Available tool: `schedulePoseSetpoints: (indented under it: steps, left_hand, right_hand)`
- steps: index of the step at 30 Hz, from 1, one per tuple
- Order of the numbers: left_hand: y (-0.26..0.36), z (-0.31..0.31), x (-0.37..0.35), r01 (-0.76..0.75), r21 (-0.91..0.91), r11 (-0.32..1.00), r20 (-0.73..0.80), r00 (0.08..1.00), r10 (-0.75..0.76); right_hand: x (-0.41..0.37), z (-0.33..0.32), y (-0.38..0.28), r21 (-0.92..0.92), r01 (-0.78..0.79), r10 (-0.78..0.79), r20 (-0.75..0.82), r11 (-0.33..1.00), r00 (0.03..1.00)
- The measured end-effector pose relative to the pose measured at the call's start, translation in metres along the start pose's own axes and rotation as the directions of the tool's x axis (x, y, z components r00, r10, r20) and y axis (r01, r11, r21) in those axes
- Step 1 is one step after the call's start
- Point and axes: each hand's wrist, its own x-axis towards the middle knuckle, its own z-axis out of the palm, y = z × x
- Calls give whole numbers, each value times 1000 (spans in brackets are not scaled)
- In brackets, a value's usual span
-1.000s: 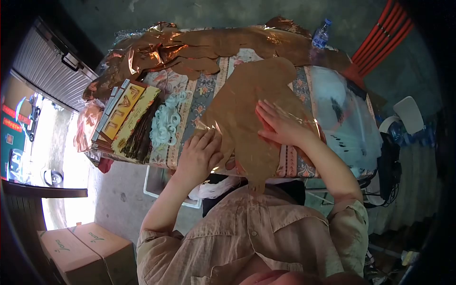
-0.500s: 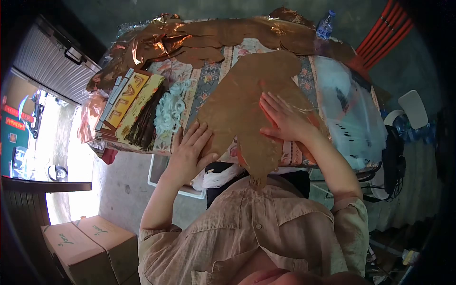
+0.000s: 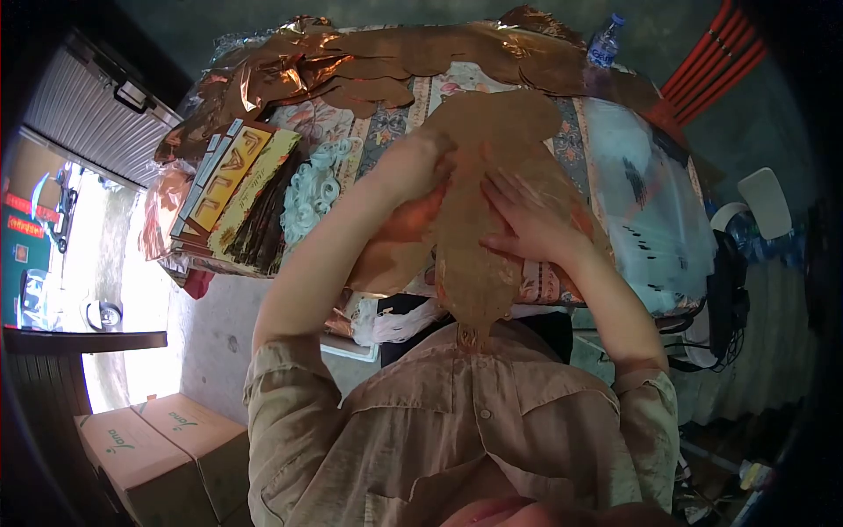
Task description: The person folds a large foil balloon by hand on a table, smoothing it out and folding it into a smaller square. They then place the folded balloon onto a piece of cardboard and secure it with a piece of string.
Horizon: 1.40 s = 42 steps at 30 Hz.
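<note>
A large brown foil sheet [image 3: 479, 211] with a rounded far end and a narrow near end lies on the patterned tablecloth in front of me. My left hand [image 3: 417, 164] is closed at its left side, fingers curled around what looks like the sheet's edge; the fingertips are partly hidden. Beneath my left forearm a shinier copper-coloured part [image 3: 391, 259] shows. My right hand [image 3: 531, 215] lies flat on the sheet's right half, fingers stretched out.
Left of the sheet are a stack of "FALL" printed packs [image 3: 237, 189] and white plastic rings [image 3: 312, 193]. More brown foil pieces [image 3: 386, 53] line the far edge, with a water bottle [image 3: 604, 42]. Clear plastic bags [image 3: 650, 220] lie right. Cardboard boxes [image 3: 162, 448] stand on the floor.
My left hand has moved up and right from the sheet's near left edge, its fingers now curled. The sheet's left side is drawn inward, exposing shinier foil. My right hand has barely moved.
</note>
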Motion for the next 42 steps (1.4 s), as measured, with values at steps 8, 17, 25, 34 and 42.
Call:
schedulePoseSetpoints:
  steps: [8, 17, 25, 34, 42]
  left_hand:
    - [-21, 29, 18, -48, 50, 998, 45, 998, 46]
    - [-17, 35, 8, -76, 132, 988, -75, 993, 87]
    - [-13, 29, 7, -71, 146, 987, -51, 996, 79]
    - [-18, 35, 7, -108, 140, 984, -90, 989, 121]
    - [-13, 27, 7, -120, 116, 986, -75, 989, 129]
  right_hand:
    - [0, 8, 7, -35, 33, -34, -36, 999, 999]
    - [-50, -35, -8, 760, -125, 165, 23, 638, 986]
    - [-176, -59, -38, 881, -217, 197, 145, 420, 970]
    - [-215, -69, -53, 427, -588, 505, 302, 687, 809]
    - [-92, -102, 22, 300, -206, 278, -222, 931, 934]
